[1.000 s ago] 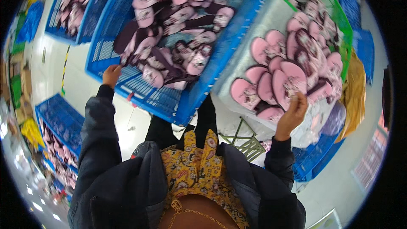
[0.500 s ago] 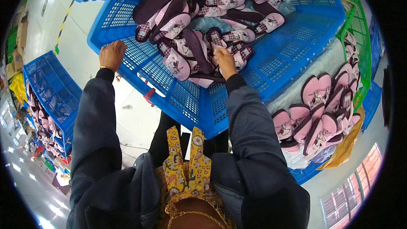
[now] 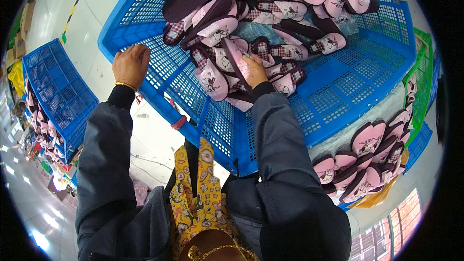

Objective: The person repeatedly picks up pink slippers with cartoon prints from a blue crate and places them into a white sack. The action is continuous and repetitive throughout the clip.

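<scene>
My right hand [image 3: 256, 71] is closed round a pink slipper [image 3: 237, 59] with a dark sole, tilted on its edge above the pile. Under and around it lie more slippers, pink with a cartoon print and checked lining, such as a slipper [image 3: 211, 81] lying toe toward me. They fill the near-left and far parts of a large blue plastic basket [image 3: 333, 94]. My left hand [image 3: 130, 66] is curled over the basket's left rim, its fingertips partly hidden.
At the right, pink slippers [image 3: 369, 137] are stacked in pairs beside a green crate [image 3: 423, 70]. Another blue crate [image 3: 59, 94] stands on its side at the left, with slippers by it. A yellow-black tape line [image 3: 72, 17] crosses the pale floor.
My right hand has taken hold of a slipper that lay sole up and turned it so its pink upper shows. My left hand stays on the rim. The view has shifted slightly.
</scene>
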### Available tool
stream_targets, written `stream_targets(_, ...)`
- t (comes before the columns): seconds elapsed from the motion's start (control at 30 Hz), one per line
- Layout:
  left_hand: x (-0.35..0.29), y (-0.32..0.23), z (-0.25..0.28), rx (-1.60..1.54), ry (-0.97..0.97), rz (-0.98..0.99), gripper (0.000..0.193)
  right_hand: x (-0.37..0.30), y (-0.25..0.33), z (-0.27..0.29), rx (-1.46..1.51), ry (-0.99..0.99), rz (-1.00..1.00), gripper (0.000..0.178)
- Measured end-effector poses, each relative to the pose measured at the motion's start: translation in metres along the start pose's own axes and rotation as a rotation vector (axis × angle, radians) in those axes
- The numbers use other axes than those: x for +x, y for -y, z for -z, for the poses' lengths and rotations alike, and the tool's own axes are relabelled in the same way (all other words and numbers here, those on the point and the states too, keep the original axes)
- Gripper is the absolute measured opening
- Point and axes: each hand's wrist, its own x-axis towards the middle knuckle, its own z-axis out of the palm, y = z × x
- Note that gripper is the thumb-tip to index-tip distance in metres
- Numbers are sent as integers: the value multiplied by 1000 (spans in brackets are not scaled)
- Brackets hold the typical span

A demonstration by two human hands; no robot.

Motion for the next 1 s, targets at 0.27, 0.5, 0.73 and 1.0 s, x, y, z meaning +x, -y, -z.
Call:
stream_targets(0.27,-6,7,-1,-4,-68,-46,12,-67,46,-59,182,-169,264,36)
stream_targets(0.5,-2,-4,2,15,3,-3,12,-15,21,-1,-336,-301,225,34)
stream_targets(0.73,-6,-1,-4,16,-7,17,10,42,-15,80,-1361,107,282,38)
stream_targets(1.0,-2,-1,-6,72,49,34,15,119,-55,131,-1410,156,169,36)
